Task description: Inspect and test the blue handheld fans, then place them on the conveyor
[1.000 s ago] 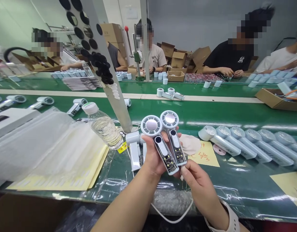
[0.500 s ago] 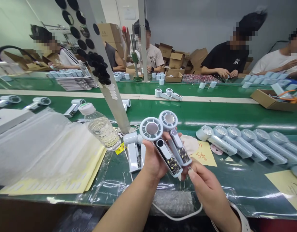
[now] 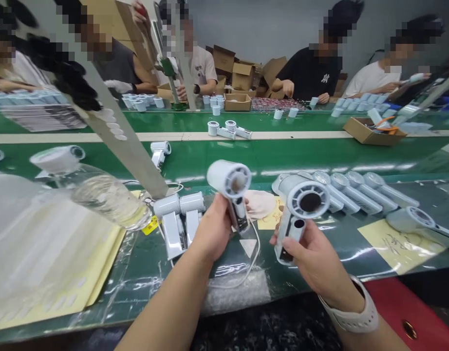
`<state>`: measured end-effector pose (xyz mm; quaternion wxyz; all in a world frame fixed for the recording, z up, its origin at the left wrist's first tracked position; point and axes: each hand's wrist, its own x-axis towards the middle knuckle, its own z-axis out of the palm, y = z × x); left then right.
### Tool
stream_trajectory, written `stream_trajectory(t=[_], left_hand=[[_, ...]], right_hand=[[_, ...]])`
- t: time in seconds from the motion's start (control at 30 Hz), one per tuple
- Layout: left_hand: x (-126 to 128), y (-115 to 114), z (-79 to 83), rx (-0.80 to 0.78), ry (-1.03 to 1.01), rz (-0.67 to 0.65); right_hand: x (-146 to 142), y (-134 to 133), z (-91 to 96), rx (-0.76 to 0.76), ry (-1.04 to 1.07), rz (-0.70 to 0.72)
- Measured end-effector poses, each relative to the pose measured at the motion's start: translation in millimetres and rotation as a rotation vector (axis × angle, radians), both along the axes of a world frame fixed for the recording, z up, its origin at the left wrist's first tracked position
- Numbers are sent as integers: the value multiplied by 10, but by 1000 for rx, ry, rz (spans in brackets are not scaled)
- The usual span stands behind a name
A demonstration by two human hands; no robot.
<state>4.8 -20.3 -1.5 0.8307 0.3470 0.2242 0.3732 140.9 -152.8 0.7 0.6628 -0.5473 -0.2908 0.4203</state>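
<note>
My left hand (image 3: 213,229) is closed around the handle of a light-blue handheld fan (image 3: 224,176), its round head facing right and toward me. A white cable (image 3: 258,243) loops down near that fan; whether it is plugged in cannot be made out. In my right hand (image 3: 315,253) is a second handheld fan (image 3: 292,195), gripped by the handle with the thumb across its front. Its ringed grille has a dark centre, and a black round spot shows below. Left of my hands, two more light-blue fans (image 3: 171,231) stand side by side on the green bench.
A water bottle (image 3: 103,197) leans over yellow sheets and plastic film at left, beside a slanted metal post (image 3: 115,131). Several fans (image 3: 356,187) lie in a row at right, with another fan (image 3: 410,219) on a yellow note. Across the green conveyor (image 3: 301,153), several co-workers sit.
The second fan has passed from my left hand to my right, which earlier held the cable end. The two fans are now apart. The view has swung to the right.
</note>
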Motion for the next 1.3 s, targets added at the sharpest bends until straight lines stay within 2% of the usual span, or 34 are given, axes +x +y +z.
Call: stream_trajectory(t=[0.1, 0.2, 0.33, 0.47, 0.7, 1.03, 1.2, 1.3], left_hand=[[3, -32, 107, -75, -36, -71], [-10, -112, 145, 1, -85, -173], [1, -174, 108, 130, -95, -283], [13, -179, 101, 211, -39, -294], [-19, -180, 120, 140, -100, -330], [-6, -204, 81, 165, -67, -293], [29, -187, 74, 148, -15, -220], [48, -172, 76, 163, 44, -120]], right_hand=[[40, -45, 28, -18, 36, 7], [61, -93, 47, 45, 84, 96], [60, -131, 59, 93, 121, 215], [28, -97, 51, 80, 134, 210], [-34, -18, 104, 50, 173, 191], [-41, -59, 46, 63, 201, 242], [-45, -65, 8, 53, 188, 213], [-81, -68, -17, 11, 220, 148]])
